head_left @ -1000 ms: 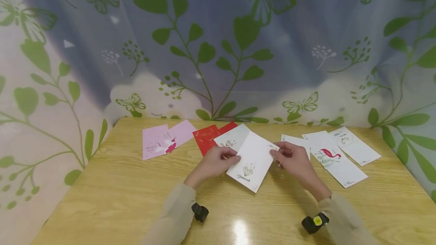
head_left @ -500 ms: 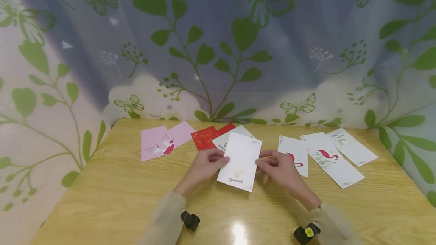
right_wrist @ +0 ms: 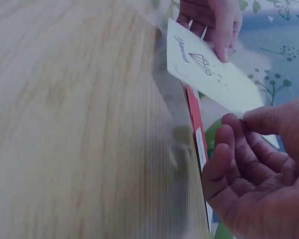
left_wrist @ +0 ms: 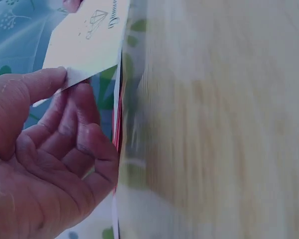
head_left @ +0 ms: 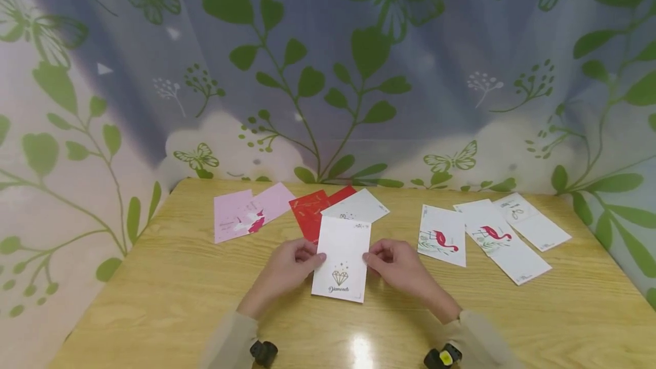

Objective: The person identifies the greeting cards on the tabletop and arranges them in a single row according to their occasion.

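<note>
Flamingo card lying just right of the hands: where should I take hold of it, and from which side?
Probably at the near edge of the flamingo card, coming from the right hand side. It lies flat on the table, so a finger must slide under; that edge is clear, while a neighbouring card lies close on its right.

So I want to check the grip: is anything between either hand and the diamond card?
Nothing visible. The left hand pinches the diamond card by its left edge, and the right hand pinches its right edge, both directly on the paper.
</note>
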